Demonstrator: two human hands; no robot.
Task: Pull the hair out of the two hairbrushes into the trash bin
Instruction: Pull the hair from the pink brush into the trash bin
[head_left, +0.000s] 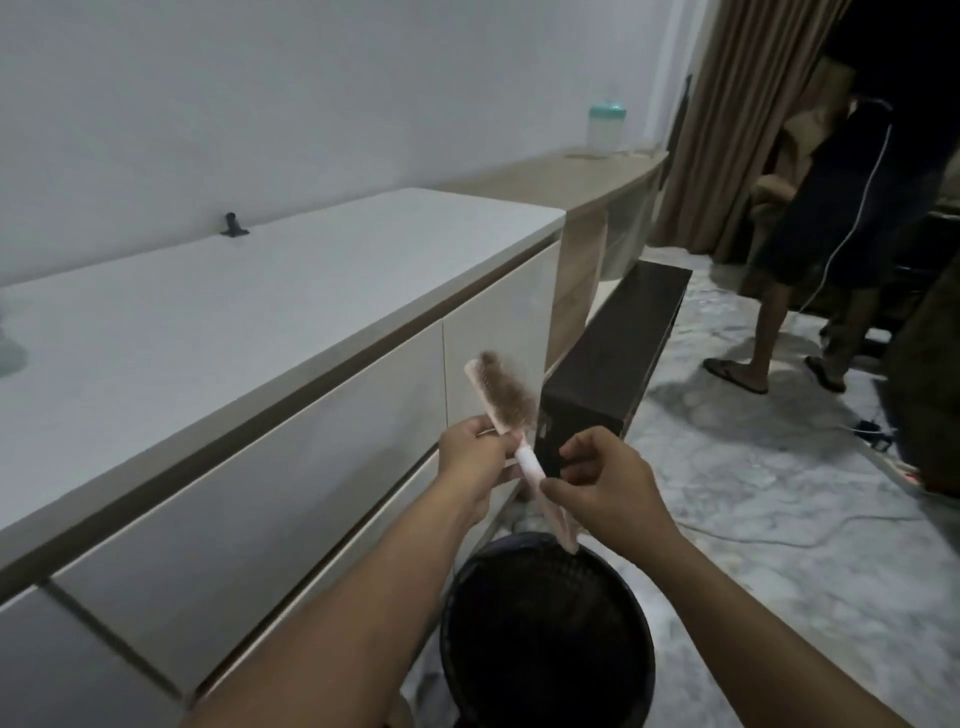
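Left third of frame: a white cabinet (291, 291) runs from the left edge toward the centre, with a small dark object (232, 224) on its top near the wall.

Centre: the left hand (475, 452) grips a pink hairbrush (506, 395) at the neck, fingers curled round it. The brush head tilts toward the upper left of centre and carries a mat of brown hair (511, 387) on its bristle side. A second pale handle appears to cross below the first and slants down to the bin rim; whether this is the 2nd brush cannot be told with certainty.

Right of centre: the right hand (605, 480) has thumb and forefinger pinched on the lower handle section, the remaining fingers loosely curled. The hair lies above and left of this hand, near but not touching it.

Bottom centre: the black mesh trash bin (545, 639) stands on the floor directly beneath both hands.

Right third: another person's legs (769, 332) and a white cable (852, 223) are visible on the marbled floor.

Risk: the hair is light, so a tuft released high or off-centre could drift past the rim onto the floor. With 2 handles crossed in a narrow hold, a firm tug could also twist 1 loose into the bin.
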